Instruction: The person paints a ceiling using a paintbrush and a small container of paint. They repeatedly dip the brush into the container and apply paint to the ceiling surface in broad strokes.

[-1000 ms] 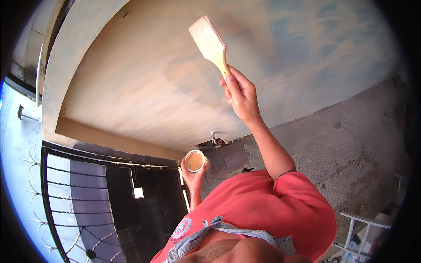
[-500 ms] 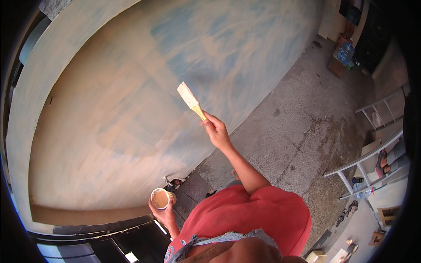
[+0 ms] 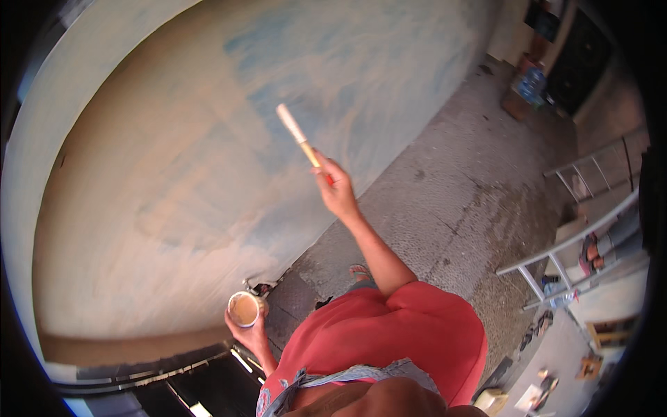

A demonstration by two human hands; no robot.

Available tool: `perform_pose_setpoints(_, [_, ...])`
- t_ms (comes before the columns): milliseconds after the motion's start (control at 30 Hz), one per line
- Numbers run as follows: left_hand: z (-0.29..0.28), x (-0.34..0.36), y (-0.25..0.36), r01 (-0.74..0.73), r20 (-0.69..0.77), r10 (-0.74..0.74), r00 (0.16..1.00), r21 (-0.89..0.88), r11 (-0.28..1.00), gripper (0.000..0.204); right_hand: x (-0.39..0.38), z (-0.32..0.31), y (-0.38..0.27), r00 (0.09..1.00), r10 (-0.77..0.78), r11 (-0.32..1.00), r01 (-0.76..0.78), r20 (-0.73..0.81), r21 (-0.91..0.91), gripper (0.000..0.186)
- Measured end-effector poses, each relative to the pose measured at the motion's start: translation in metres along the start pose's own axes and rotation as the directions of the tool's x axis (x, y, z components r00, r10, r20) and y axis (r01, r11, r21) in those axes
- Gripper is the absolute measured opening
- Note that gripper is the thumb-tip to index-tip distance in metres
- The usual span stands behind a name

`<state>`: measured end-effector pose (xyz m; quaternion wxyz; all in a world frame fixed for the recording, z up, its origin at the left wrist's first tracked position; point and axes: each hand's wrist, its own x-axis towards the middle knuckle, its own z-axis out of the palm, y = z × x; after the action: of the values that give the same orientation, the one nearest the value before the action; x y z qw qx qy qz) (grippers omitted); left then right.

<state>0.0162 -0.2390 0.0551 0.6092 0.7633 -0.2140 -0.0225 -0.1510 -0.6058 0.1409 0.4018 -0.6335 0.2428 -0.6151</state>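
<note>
My right hand (image 3: 336, 189) is closed round the handle of a paintbrush (image 3: 293, 128), raised in front of the wall. The brush is seen nearly edge-on, its pale bristles pointing up and left; I cannot tell if they touch the wall. Low on the left, my left hand (image 3: 251, 335) grips a small round tub of tan paint (image 3: 244, 310), its open top facing up. The wall (image 3: 174, 181) has streaky beige and peach paint, with blue patches showing toward its upper right.
A metal tap (image 3: 251, 283) sticks out low on the wall near the tub. Grey paving (image 3: 424, 208) runs along the wall's foot. At the right stand an aluminium ladder (image 3: 535, 278) and another person's legs (image 3: 608, 243). A blue water bottle (image 3: 532, 85) is at the far right.
The brush has turned from showing its broad side to nearly edge-on, and sits slightly higher against the wall. The whole view has shifted a little. Both hands keep their hold.
</note>
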Motion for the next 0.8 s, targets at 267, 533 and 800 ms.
perform_pose_setpoints(267, [0.003,0.003,0.004,-0.017,0.028,0.016,0.999,0.037,0.999,0.1,0.003,0.003,-0.012,0.99,0.132,0.99,-0.135,0.056,0.036,0.043])
perform_pose_setpoints(533, [0.001,0.003,-0.008,-0.017,0.009,0.017,1.0,0.054,0.998,0.098,0.014,0.001,-0.015,0.994,0.09,0.996,-0.091,0.063,0.018,0.041])
perform_pose_setpoints(800, [0.001,0.002,-0.014,-0.043,0.029,0.041,0.999,0.055,0.998,0.093,0.05,0.004,-0.035,0.998,-0.06,0.998,0.06,0.001,0.024,0.038])
